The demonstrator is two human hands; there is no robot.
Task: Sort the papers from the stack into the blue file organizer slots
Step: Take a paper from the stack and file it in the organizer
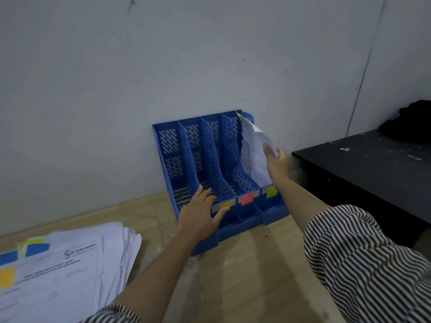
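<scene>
- The right hand pinches the near edge of a white sheet of paper, thumb on the side facing the camera and fingers curled behind it.
- The sheet rises up and away from that hand, curling at the top, with a yellow-green tab at its upper corner; its lower part stands inside the rightmost slot of the blue file organizer.
- Just below the right wrist, on the organizer's front rail, sits a yellow-green label; further to that hand's left along the rail are a red label and an orange label.
- The right forearm reaches forward and up from a striped sleeve, bare from elbow to wrist.
- The left hand lies flat with fingers straight and spread, pressing on the organizer's front left part, fingertips reaching into the floor of the second slot and thumb beside the orange label; it holds nothing.
- The left forearm runs straight back towards the camera, a striped cuff showing at the bottom edge.
- Well to the left of the left arm, a fanned stack of papers lies on the wooden table, carrying blue, yellow and green tabs.
- The organizer's back leans against the grey wall.
- To the right of the right arm stands a black table with a dark bundle at its far corner.
</scene>
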